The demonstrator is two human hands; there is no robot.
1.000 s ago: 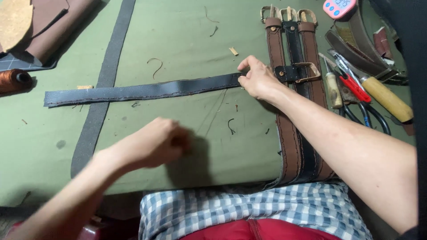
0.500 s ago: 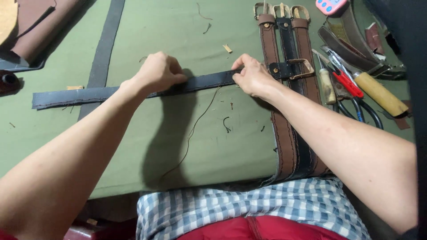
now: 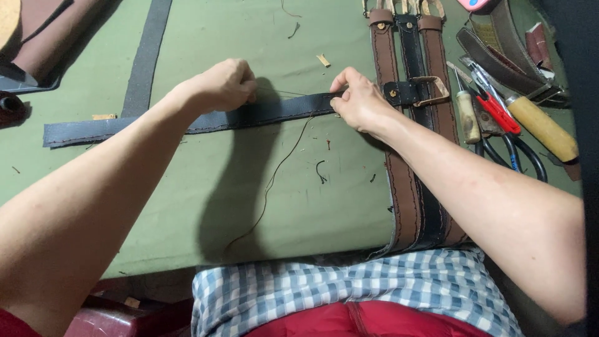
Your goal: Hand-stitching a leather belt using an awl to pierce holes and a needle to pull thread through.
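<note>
While both hands (image 3: 224, 84) pinch, thread (image 3: 274, 175) trails off strap (image 3: 187, 122)

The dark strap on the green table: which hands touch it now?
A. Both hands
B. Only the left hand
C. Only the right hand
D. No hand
A. The left hand rests on the middle of the dark strap, and the right hand pinches its end near the buckle; a thin thread hangs from the strap between them.

Single head view, looking steeply down, close over green worktable (image 3: 206, 187).
</note>
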